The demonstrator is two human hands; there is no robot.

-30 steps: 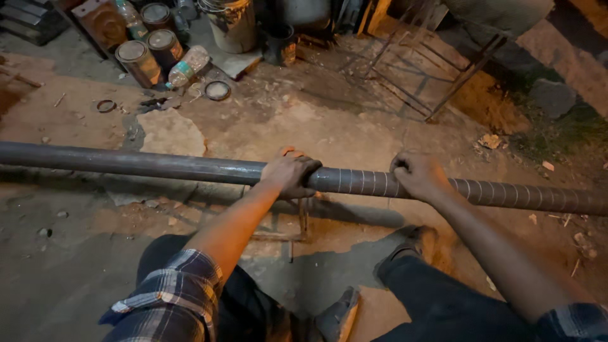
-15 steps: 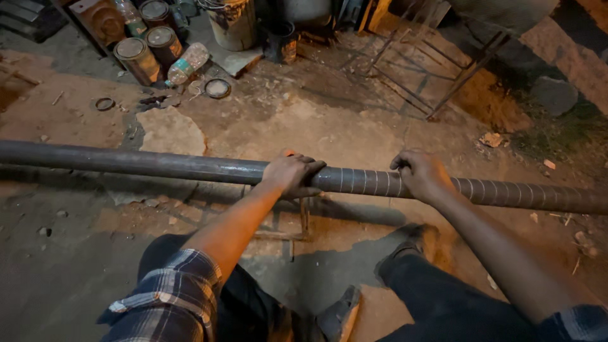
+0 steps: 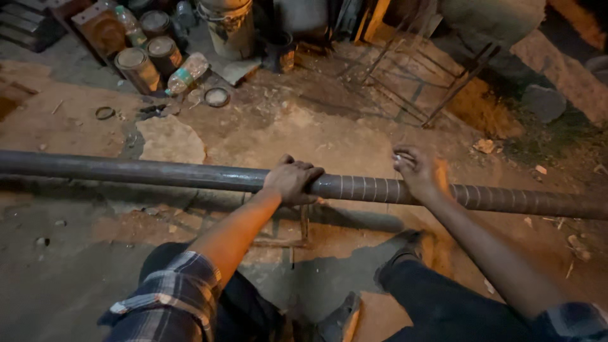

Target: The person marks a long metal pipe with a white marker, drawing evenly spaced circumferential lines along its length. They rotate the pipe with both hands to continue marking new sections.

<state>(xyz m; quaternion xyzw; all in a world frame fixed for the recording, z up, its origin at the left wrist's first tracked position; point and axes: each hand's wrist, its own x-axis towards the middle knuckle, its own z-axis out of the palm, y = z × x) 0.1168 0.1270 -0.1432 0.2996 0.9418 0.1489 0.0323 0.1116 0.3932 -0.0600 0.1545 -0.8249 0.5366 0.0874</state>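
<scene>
- My left hand is wrapped over the pipe, fingers curled tight around it.
- My right hand rests on the pipe further right, pinching something small and pale; I can't tell what.
- The pipe lies across the ground, chalk rings between my hands.
- Cans and a bottle sit well beyond the pipe.
</scene>
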